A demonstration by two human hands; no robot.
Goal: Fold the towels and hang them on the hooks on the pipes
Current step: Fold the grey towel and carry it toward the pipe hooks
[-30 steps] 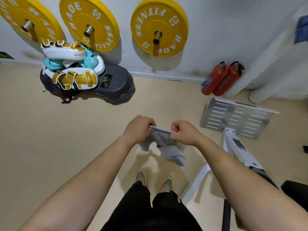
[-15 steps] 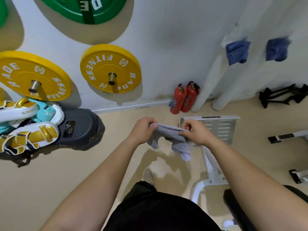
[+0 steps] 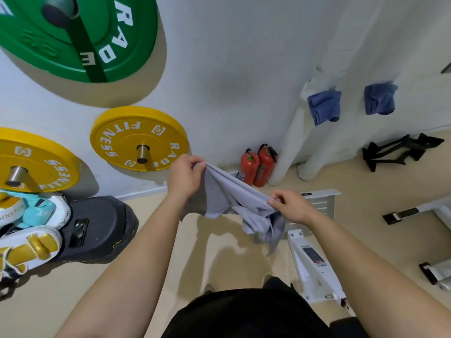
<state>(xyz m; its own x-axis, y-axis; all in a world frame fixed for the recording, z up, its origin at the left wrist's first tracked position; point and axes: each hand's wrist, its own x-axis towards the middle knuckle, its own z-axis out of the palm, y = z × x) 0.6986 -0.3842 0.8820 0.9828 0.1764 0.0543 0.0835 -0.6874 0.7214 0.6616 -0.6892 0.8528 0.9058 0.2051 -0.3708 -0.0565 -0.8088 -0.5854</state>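
A grey towel (image 3: 229, 193) hangs stretched between my two hands in front of my chest. My left hand (image 3: 185, 175) grips its upper left corner, and my right hand (image 3: 290, 207) pinches the other end, with loose cloth drooping below it. Ahead on the right stand two white pipes (image 3: 295, 132). A folded blue towel (image 3: 324, 107) hangs on the left pipe and a second blue towel (image 3: 379, 98) hangs further right. The hooks themselves are hidden under the cloth.
Two red fire extinguishers (image 3: 258, 165) stand at the wall beside the pipes. A white machine frame (image 3: 314, 262) with a metal footplate lies on the floor to my right. Yellow and green weight plates (image 3: 139, 139) hang on the wall; boxing pads (image 3: 31, 230) lie left.
My view has lifted and turned right, bringing the pipes and blue towels closer. My hands have spread apart, pulling the grey towel out wider, with the left hand now higher.
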